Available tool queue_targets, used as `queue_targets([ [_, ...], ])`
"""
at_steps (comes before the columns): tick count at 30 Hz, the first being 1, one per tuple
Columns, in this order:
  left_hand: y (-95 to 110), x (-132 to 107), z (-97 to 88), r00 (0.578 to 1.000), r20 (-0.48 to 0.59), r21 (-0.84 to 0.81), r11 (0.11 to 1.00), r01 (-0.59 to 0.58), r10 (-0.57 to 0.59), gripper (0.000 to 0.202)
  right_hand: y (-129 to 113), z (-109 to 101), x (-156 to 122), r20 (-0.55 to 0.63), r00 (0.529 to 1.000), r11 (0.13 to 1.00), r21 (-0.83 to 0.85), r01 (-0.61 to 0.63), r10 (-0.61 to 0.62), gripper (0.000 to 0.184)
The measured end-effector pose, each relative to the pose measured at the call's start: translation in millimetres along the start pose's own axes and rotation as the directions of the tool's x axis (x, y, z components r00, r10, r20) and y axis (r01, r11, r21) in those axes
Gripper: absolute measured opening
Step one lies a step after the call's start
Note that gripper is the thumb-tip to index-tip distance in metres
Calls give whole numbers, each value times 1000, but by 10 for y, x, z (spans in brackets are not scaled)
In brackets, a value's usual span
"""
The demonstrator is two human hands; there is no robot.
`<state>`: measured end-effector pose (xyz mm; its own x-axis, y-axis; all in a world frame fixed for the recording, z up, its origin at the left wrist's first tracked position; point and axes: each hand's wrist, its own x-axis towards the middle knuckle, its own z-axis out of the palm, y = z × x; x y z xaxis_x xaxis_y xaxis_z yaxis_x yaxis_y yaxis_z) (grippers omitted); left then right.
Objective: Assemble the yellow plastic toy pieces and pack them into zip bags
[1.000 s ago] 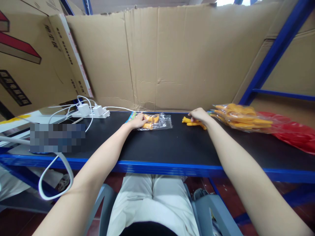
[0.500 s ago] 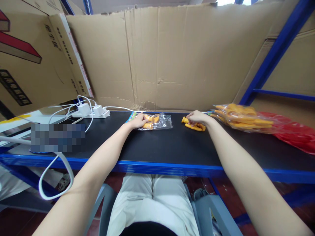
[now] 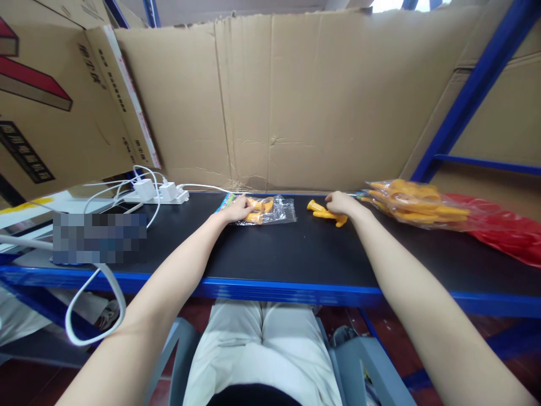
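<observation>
My left hand [image 3: 239, 209] lies over a clear plastic bag [image 3: 284, 209] with a colourful header, its fingers stretched across the top. Inside the bag are orange plastic pieces [image 3: 265, 205], partly covered by the fingers. Farther right, my right hand [image 3: 339, 203] has its fingers curled down onto an orange plastic piece [image 3: 323, 212], which has a short tube with a flared end and a branching part. The palm and wrist hide some of this piece, and its exact kind cannot be made out. Both hands are low over the black tabletop [image 3: 279, 254].
Right of my right hand lies a larger clear bag of orange pieces [image 3: 416, 204], with red plastic [image 3: 513, 231] beside it. A white power strip [image 3: 169, 195] with chargers and cables stands at the left. Cardboard [image 3: 313, 107] walls the back; a blue edge [image 3: 291, 288] runs along the front.
The orange piece under my right hand has turned and shifted slightly left, showing its flared tube and branching part more clearly. My left hand and the bag under it have stayed put.
</observation>
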<state>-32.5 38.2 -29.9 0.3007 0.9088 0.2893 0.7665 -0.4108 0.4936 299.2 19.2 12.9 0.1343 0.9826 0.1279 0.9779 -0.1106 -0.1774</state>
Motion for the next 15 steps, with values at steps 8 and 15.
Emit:
queue_targets([
  [8, -12, -1, 15, 1000, 3, -7, 1000, 5, -5, 15, -70, 33, -57, 61, 997, 999, -15, -51, 52, 28],
  [15, -21, 5, 20, 1000, -16, -34, 999, -1, 0, 15, 0, -5, -94, -194, 979, 996, 78, -51, 66, 39],
])
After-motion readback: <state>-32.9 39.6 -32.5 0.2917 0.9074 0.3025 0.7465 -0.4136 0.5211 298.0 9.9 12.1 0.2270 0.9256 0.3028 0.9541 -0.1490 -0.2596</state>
